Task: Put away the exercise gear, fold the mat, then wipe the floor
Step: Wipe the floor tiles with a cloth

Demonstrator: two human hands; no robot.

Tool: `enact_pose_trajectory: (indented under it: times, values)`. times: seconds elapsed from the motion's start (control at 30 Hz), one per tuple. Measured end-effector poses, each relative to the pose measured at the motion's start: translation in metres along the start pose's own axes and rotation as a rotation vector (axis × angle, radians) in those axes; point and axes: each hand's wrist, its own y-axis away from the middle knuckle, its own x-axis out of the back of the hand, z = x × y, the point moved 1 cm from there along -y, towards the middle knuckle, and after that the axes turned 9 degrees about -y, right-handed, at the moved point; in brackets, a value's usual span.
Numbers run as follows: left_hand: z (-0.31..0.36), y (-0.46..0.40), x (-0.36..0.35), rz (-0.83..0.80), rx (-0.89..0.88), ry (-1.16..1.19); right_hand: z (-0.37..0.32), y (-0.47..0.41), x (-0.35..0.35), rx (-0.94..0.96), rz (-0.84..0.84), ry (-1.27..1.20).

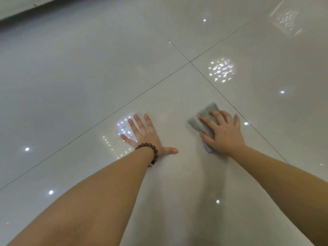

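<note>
A folded grey cloth (pixel 204 118) lies flat on the glossy pale tiled floor (pixel 88 86). My right hand (pixel 223 132) presses down on the cloth with spread, straight fingers, covering most of it. My left hand (pixel 145 135) rests flat on a bare tile to the left of the cloth, fingers splayed and thumb pointing right, a dark beaded bracelet on its wrist. No exercise gear or mat is in view.
Thin dark grout lines cross at the upper middle (pixel 190 61). Ceiling lights reflect as bright spots on the tiles. A dark strip under a pale edge (pixel 26 16) runs along the far upper left.
</note>
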Motion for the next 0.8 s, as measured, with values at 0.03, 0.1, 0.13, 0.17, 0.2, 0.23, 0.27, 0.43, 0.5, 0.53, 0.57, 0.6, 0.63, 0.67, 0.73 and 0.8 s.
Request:
enact_pose_trajectory:
  times: [0.03,0.1,0.13,0.17,0.2,0.23,0.27,0.43,0.5,0.53,0.57,0.6,0.63,0.67,0.73,0.8]
  values:
    - [0.000,0.000,-0.002,0.016,-0.015,0.000,0.012,0.004,-0.001,-0.089,0.003,-0.030]
    - [-0.006,0.004,-0.005,0.081,-0.075,-0.007,0.024,0.019,-0.001,-0.308,0.114,-0.217]
    - [-0.015,0.003,-0.008,0.159,-0.116,-0.037,0.022,0.028,-0.003,-0.423,0.184,-0.298]
    - [-0.029,0.001,-0.011,0.255,-0.149,-0.082,0.014,0.038,-0.008,-0.534,0.236,-0.350]
    - [-0.048,-0.001,-0.013,0.337,-0.160,-0.118,-0.002,0.044,-0.015,-0.625,0.261,-0.373]
    - [-0.070,-0.003,-0.015,0.390,-0.149,-0.130,-0.025,0.047,-0.022,-0.682,0.273,-0.373]
    - [-0.090,-0.006,-0.017,0.415,-0.127,-0.131,-0.054,0.046,-0.030,-0.679,0.287,-0.368]
    - [-0.123,-0.017,-0.034,0.470,-0.136,-0.127,-0.168,0.025,-0.062,0.277,0.156,-0.194]
    - [-0.122,-0.018,-0.036,0.483,-0.133,-0.138,-0.137,0.001,-0.054,0.332,0.189,-0.133]
    - [-0.123,-0.019,-0.037,0.484,-0.130,-0.142,-0.118,-0.012,-0.046,0.117,0.231,-0.161]
    - [-0.124,-0.019,-0.037,0.488,-0.128,-0.143,-0.099,-0.024,-0.036,-0.223,0.284,-0.236]
    - [-0.125,-0.019,-0.037,0.495,-0.124,-0.143,-0.090,-0.035,-0.029,-0.565,0.338,-0.317]
    - [-0.125,-0.019,-0.038,0.500,-0.123,-0.141,-0.101,-0.044,-0.024,-0.784,0.335,-0.366]
    - [-0.125,-0.019,-0.037,0.503,-0.128,-0.134,-0.127,-0.053,-0.023,-0.810,0.315,-0.365]
    - [-0.125,-0.020,-0.037,0.503,-0.136,-0.096,-0.193,-0.063,-0.035,-0.278,0.280,-0.314]
    - [-0.126,-0.021,-0.036,0.509,-0.126,-0.064,-0.236,-0.059,-0.046,0.324,0.146,-0.243]
